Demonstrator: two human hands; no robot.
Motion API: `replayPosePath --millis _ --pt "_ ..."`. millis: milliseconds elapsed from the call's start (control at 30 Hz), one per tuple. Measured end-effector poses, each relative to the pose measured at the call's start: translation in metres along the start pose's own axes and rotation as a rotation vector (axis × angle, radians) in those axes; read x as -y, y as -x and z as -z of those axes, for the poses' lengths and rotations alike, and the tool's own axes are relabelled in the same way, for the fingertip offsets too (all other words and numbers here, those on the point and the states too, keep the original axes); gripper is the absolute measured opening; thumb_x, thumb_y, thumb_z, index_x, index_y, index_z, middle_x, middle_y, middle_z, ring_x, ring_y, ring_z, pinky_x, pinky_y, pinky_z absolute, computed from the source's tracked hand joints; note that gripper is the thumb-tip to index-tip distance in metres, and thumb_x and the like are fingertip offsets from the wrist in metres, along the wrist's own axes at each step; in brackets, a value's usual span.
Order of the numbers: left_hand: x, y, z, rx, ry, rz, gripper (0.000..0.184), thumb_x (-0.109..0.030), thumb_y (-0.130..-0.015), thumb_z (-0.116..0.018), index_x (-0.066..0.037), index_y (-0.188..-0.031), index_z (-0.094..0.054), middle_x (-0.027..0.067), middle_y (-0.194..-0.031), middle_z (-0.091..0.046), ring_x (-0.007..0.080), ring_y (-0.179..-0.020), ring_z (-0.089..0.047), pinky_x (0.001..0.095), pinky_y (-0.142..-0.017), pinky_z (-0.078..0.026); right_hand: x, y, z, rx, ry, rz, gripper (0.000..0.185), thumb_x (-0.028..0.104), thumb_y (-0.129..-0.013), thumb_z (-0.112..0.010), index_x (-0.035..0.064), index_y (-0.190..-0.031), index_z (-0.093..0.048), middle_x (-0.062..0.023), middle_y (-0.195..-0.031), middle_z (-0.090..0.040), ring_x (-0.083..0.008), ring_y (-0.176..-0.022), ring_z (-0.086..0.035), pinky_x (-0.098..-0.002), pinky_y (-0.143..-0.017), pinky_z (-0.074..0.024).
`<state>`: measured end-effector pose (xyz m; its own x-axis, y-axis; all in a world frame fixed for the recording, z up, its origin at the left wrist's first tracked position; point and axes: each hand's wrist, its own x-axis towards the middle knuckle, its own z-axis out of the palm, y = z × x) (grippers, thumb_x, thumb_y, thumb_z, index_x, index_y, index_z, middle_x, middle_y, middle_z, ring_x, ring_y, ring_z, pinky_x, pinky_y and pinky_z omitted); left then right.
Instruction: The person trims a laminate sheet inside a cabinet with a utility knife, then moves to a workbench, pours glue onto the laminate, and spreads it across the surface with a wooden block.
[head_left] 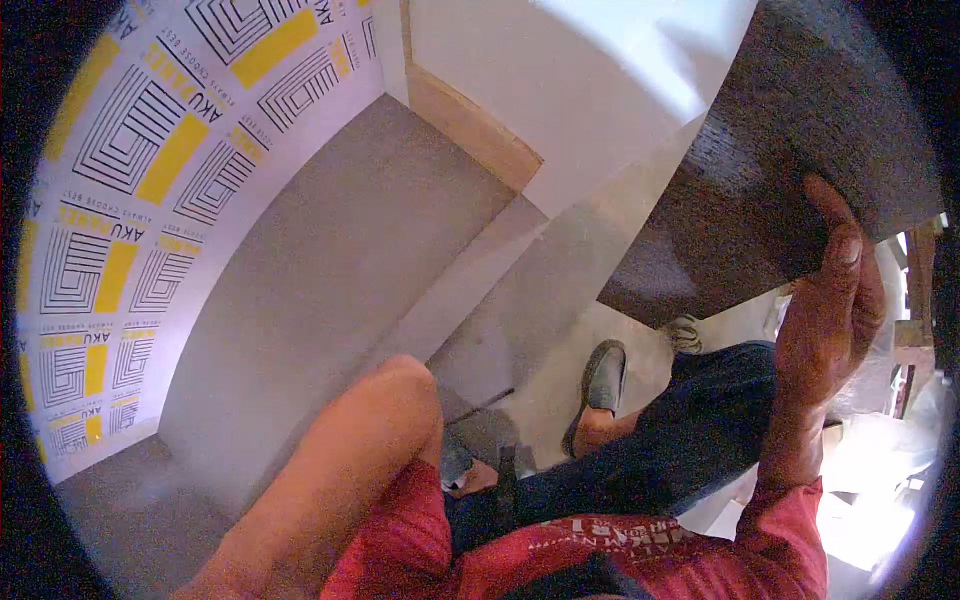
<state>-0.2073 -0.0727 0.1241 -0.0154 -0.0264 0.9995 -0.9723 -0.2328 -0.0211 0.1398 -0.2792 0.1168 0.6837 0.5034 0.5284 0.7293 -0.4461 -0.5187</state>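
My right hand grips the lower edge of a dark panel with a fine textured surface, fingers closed on it. The panel is tilted at the upper right, and its top runs out of view. Of my left arm, only the bent elbow and part of the forearm show. My left hand lies beyond the lower left edge of the view.
A large panel in white and yellow printed film stands at left beside a grey surface. A white board has a wooden strip along its edge. My grey shoe is on the floor. Clear plastic lies at right.
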Motion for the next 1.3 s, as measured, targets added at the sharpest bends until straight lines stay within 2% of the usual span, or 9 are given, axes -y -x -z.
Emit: replayPosePath --millis 67,200,433,800,1033,1067,1167,1267,1300 --pt "0.001 0.001 -0.003 -0.019 0.910 0.148 0.013 -0.011 -0.095 -0.069 -0.004 -0.105 -0.068 0.0055 -0.113 -0.071 0.0165 -0.109 -0.067 0.0296 -0.098 -0.055 0.000 0.000 -0.004 0.007 -0.024 0.003 0.046 0.034 -0.110 -0.050 -0.0040 -0.126 -0.071 -0.0031 -0.097 -0.068 -0.0093 -0.073 -0.047 -0.0236 -0.077 -0.0396" --pt "0.013 0.003 0.015 -0.192 -0.717 -0.186 0.021 -0.014 -0.095 -0.068 -0.003 -0.113 -0.064 0.0068 -0.117 -0.070 0.0179 -0.112 -0.065 0.0316 -0.100 -0.053 0.002 0.000 -0.006 0.038 -0.008 0.134 0.045 0.033 -0.110 -0.050 -0.0041 -0.123 -0.072 -0.0061 -0.107 -0.073 -0.0128 -0.089 -0.060 -0.0276 -0.090 -0.0447" --pt "0.054 0.039 0.034 -0.482 -0.965 -0.066 0.035 -0.020 -0.096 -0.067 -0.003 -0.125 -0.058 0.0092 -0.125 -0.067 0.0204 -0.119 -0.062 0.0352 -0.103 -0.050 0.010 0.003 -0.002 0.166 -0.059 0.099 0.037 0.027 -0.108 -0.053 -0.0014 -0.122 -0.073 -0.0123 -0.121 -0.073 -0.0189 -0.117 -0.064 -0.0335 -0.108 -0.0427" --pt "0.233 0.091 -0.001 -0.596 -0.203 0.694 0.058 -0.030 -0.098 -0.064 -0.001 -0.146 -0.048 0.0128 -0.137 -0.063 0.0244 -0.128 -0.058 0.0409 -0.109 -0.046 -0.058 -0.012 0.019 0.069 -0.402 0.087 0.032 0.012 -0.100 -0.065 -0.0007 -0.130 -0.065 -0.0122 -0.127 -0.068 -0.0200 -0.118 -0.061 -0.0363 -0.106 -0.0450" --pt "0.316 0.090 -0.075 -0.482 1.075 0.622 0.085 -0.021 -0.091 -0.075 0.008 -0.156 -0.027 0.0198 -0.128 -0.066 0.0230 -0.102 -0.070 0.0338 -0.086 -0.059 0.007 -0.044 -0.040 0.591 -1.162 -0.065 0.051 0.022 -0.087 -0.062 0.0006 -0.130 -0.045 -0.0052 -0.100 -0.045 -0.0143 -0.075 -0.045 -0.0267 -0.067 -0.0375" --pt "0.300 0.076 -0.062 -0.446 1.094 0.602 0.086 -0.017 -0.088 -0.077 0.011 -0.154 -0.028 0.0185 -0.120 -0.069 0.0221 -0.086 -0.072 0.0322 -0.072 -0.060 0.011 -0.048 -0.053 0.653 -1.216 -0.078 0.052 0.025 -0.087 -0.064 0.0016 -0.130 -0.046 -0.0047 -0.099 -0.045 -0.0138 -0.072 -0.044 -0.0267 -0.065 -0.0370" --pt "0.299 0.058 -0.033 -0.574 0.845 0.579 0.078 -0.015 -0.084 -0.079 -0.001 -0.151 -0.041 0.0146 -0.121 -0.071 0.0236 -0.094 -0.073 0.0359 -0.084 -0.060 0.041 -0.055 -0.080 0.923 -1.463 0.038 0.050 0.017 -0.090 -0.062 -0.0014 -0.134 -0.047 -0.0071 -0.114 -0.054 -0.0169 -0.079 -0.057 -0.0285 -0.067 -0.0448" --pt "0.275 0.063 0.006 -0.773 0.526 0.544 0.057 -0.009 -0.080 -0.081 -0.004 -0.132 -0.057 0.0109 -0.109 -0.073 0.0206 -0.091 -0.071 0.0337 -0.082 -0.057 0.079 -0.047 -0.087 0.265 -0.616 -0.106 0.049 0.004 -0.095 -0.055 -0.0032 -0.143 -0.046 -0.0133 -0.135 -0.058 -0.0222 -0.105 -0.066 -0.0307 -0.082 -0.0531" --pt "0.262 0.066 0.017 -0.902 0.323 0.561 0.046 -0.006 -0.081 -0.078 -0.004 -0.124 -0.062 0.0093 -0.104 -0.074 0.0175 -0.088 -0.070 0.0305 -0.077 -0.056 0.044 -0.072 -0.083 0.373 -0.587 -0.014 0.049 0.000 -0.097 -0.054 -0.0029 -0.145 -0.047 -0.0155 -0.139 -0.058 -0.0246 -0.114 -0.065 -0.0317 -0.090 -0.0525"
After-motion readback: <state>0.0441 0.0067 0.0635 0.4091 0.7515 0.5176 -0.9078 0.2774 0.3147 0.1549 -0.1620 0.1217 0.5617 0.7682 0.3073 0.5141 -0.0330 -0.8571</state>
